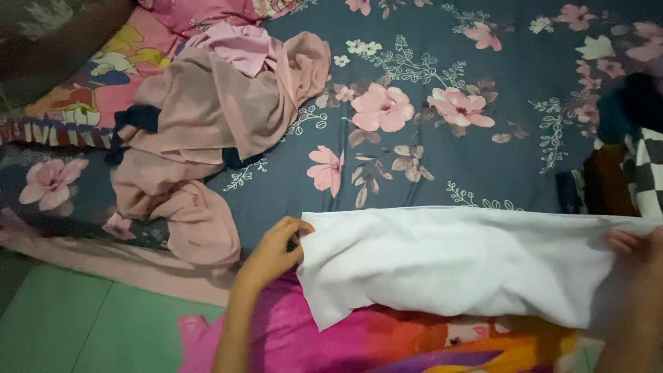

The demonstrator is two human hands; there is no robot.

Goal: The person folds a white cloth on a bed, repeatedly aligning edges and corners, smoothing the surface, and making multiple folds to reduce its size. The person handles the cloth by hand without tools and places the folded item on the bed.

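A white cloth (449,262) lies stretched across the near edge of a bed covered in a dark blue floral sheet (442,159). My left hand (276,250) pinches the cloth's left edge. My right hand (632,243) grips its right end, with the fingers partly hidden by the fabric. The cloth's lower part hangs over a bright pink and orange garment (359,342) in front of me.
A heap of dusty pink clothes (207,124) with a dark blue piece lies at the left of the bed. A pink cartoon pillow (103,76) sits behind it. Black-and-white checked fabric (646,173) and dark clothes are at the right edge. Green floor (62,324) shows lower left.
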